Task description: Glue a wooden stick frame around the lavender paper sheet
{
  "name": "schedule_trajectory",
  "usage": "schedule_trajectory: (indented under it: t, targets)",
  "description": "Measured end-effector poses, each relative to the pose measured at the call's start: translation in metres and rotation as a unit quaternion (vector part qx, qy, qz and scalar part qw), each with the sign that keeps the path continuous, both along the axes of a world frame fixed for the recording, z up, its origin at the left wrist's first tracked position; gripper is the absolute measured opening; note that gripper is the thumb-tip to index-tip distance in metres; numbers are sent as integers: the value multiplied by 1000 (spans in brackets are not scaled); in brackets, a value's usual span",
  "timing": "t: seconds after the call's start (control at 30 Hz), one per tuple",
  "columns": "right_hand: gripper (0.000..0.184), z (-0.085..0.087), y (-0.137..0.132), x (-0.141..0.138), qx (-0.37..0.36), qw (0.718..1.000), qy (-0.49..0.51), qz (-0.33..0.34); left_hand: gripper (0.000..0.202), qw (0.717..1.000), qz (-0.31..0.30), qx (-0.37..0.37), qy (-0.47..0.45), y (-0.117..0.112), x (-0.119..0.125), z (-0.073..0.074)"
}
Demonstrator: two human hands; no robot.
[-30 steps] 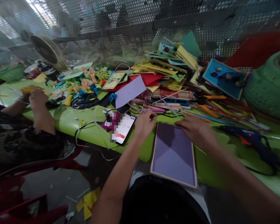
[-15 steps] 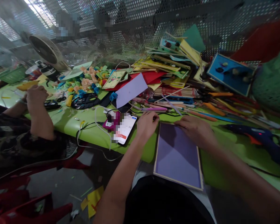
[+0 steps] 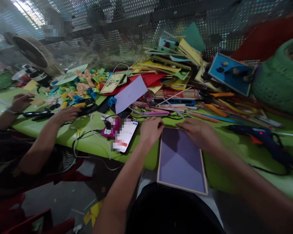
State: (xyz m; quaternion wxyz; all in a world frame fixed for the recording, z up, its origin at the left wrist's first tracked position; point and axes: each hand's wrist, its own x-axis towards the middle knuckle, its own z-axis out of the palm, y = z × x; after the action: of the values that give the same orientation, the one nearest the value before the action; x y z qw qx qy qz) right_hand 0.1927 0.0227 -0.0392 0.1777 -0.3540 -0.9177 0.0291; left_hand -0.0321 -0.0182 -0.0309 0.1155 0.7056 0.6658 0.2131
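Observation:
A purple rectangular board [image 3: 182, 162] edged with thin pale wooden strips lies in front of me, its near end over my lap. At its far edge, my left hand [image 3: 151, 130] is closed in a pinch by the left corner. My right hand [image 3: 197, 131] pinches the same edge further right, fingers pressed together. Between the two hands runs a thin wooden strip [image 3: 171, 125], dim and partly hidden by my fingers. A phone [image 3: 127, 135] with a lit screen lies left of my left hand.
A dark blue glue gun [image 3: 266, 136] lies at the right. Behind are pens [image 3: 156, 113], a lilac sheet [image 3: 132, 93], piled coloured cards [image 3: 166, 66] and a green basket [image 3: 277, 76]. At left, a co-worker's hand [image 3: 65, 115] rests near scissors [image 3: 88, 107]; a fan [image 3: 35, 53] stands behind.
My hands have stayed at the board's far edge, the right one slightly nearer the left. The view has shifted. The co-worker's hands have come apart, one lowered towards the scissors.

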Motion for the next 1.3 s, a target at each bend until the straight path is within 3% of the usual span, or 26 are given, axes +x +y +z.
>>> schedule_trajectory:
  t: [0.23,0.37,0.53,0.73,0.93,1.3]
  targets:
    - [29,21,-3,38,13,990,120,-70,5,1000,-1,4,9,1,-2,-1]
    - [29,32,-8,56,-18,986,128,-109,3,1000,-4,14,3,1,-2,-2]
    - [28,35,-17,59,-55,987,122,-95,3,1000,-3,27,-4,1,-2,-3]
    - [34,18,-30,60,-19,996,65,-62,16,994,-47,95,11,-9,-1,7]
    - [37,-4,-27,59,13,999,32,-35,28,986,-122,64,92,-23,5,19]
    - [42,-16,-31,52,2,999,-14,-35,42,983,-110,19,144,-41,8,11]
